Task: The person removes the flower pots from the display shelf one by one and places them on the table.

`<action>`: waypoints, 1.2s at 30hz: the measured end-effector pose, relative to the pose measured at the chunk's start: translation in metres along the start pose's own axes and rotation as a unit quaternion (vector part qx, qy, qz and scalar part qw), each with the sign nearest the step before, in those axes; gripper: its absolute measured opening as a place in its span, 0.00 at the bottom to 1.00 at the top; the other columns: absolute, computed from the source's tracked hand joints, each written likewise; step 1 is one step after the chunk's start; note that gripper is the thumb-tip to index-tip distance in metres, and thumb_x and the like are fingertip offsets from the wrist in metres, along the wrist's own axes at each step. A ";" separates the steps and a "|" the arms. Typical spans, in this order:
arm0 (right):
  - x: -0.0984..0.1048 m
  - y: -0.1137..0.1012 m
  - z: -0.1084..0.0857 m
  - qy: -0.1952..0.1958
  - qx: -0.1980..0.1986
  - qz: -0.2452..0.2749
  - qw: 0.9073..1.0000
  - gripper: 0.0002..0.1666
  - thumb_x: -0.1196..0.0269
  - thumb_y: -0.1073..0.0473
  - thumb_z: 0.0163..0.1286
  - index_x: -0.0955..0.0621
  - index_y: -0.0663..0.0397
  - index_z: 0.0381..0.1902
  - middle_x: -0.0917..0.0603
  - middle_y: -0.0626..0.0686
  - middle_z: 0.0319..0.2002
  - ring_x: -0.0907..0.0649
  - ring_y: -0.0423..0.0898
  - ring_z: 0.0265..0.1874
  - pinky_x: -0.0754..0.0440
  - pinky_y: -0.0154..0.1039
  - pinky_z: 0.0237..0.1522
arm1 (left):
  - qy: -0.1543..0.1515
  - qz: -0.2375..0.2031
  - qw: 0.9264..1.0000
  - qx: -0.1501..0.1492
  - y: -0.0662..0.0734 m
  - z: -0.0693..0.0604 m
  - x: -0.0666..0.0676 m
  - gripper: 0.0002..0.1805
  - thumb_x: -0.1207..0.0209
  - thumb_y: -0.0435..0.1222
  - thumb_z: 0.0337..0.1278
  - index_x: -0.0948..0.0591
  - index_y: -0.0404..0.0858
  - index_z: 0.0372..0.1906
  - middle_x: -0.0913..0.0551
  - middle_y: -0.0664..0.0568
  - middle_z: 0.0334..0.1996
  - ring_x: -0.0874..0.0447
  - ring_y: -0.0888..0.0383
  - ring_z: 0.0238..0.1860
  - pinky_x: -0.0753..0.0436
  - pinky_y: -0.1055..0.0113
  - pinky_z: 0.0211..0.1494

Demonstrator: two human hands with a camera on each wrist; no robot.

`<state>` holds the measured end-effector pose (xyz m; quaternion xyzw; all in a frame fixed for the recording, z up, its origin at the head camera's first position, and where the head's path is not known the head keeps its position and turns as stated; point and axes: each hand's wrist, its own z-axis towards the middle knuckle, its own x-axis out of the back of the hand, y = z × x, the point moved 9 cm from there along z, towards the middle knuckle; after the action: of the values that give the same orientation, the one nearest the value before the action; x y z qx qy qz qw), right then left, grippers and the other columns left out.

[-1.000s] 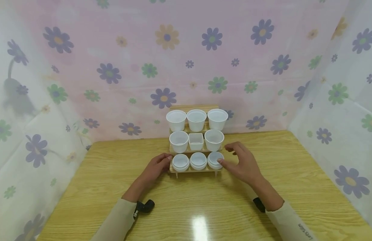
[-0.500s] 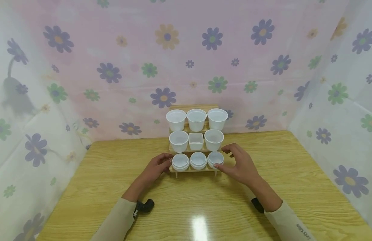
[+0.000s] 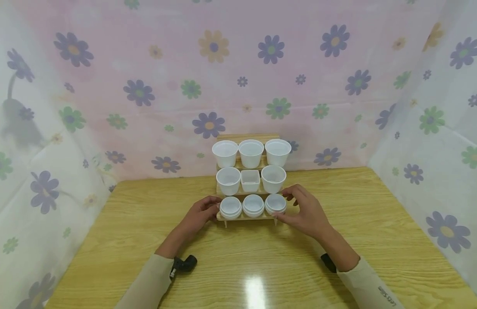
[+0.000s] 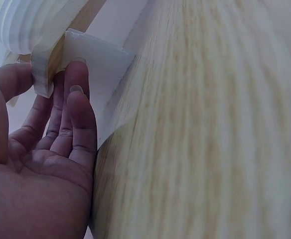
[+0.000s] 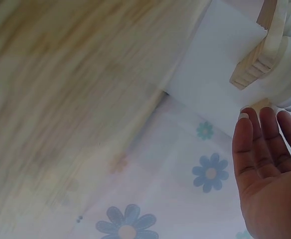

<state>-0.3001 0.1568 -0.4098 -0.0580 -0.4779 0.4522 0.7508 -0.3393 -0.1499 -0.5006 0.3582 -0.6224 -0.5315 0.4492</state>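
Stand (image 3: 247,137) at frame centre: three tiers, each bearing three white containers (image 3: 251,153); placing looks complete. Left hand (image 3: 198,216) pinches its lower-left end. Right hand (image 3: 309,213) spans the bottom-right jar (image 3: 275,202), thumb in front; whether grasping, cannot tell. Any remaining adjustment unclear.

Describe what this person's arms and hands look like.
The left hand and right hand are ungloved. The left sleeve and right sleeve are long and beige; dark lettering marks the right one. A black device shows beside the left sleeve, another, partly hidden, beside the right.
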 end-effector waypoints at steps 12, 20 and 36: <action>-0.006 -0.001 0.000 -0.009 -0.008 -0.001 1.000 0.36 0.14 0.50 0.53 0.19 0.51 0.56 0.16 0.47 0.50 0.16 0.48 0.43 0.13 0.49 0.39 | 0.000 -0.003 1.000 -0.004 0.000 -0.001 0.000 0.21 0.46 0.39 0.83 0.24 0.29 0.67 0.15 0.46 0.51 0.17 0.55 0.44 0.14 0.63 0.48; -0.006 -0.001 0.000 -0.009 -0.011 0.010 1.000 0.35 0.14 0.54 0.54 0.19 0.54 0.56 0.15 0.49 0.49 0.16 0.46 0.40 0.12 0.49 0.38 | -0.007 0.001 1.000 -0.009 -0.001 0.000 0.000 0.21 0.46 0.40 0.84 0.24 0.30 0.68 0.15 0.44 0.54 0.17 0.54 0.46 0.14 0.62 0.50; -0.006 -0.001 0.002 -0.015 -0.029 0.040 0.999 0.34 0.15 0.59 0.54 0.21 0.59 0.54 0.16 0.52 0.48 0.16 0.46 0.42 0.11 0.50 0.39 | -0.006 -0.002 1.000 -0.012 0.000 0.000 0.000 0.20 0.47 0.38 0.84 0.24 0.30 0.68 0.15 0.45 0.52 0.17 0.56 0.45 0.14 0.63 0.49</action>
<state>-0.3014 0.1514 -0.4121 -0.0922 -0.4998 0.4683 0.7227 -0.3394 -0.1498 -0.5005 0.3509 -0.6175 -0.5424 0.4487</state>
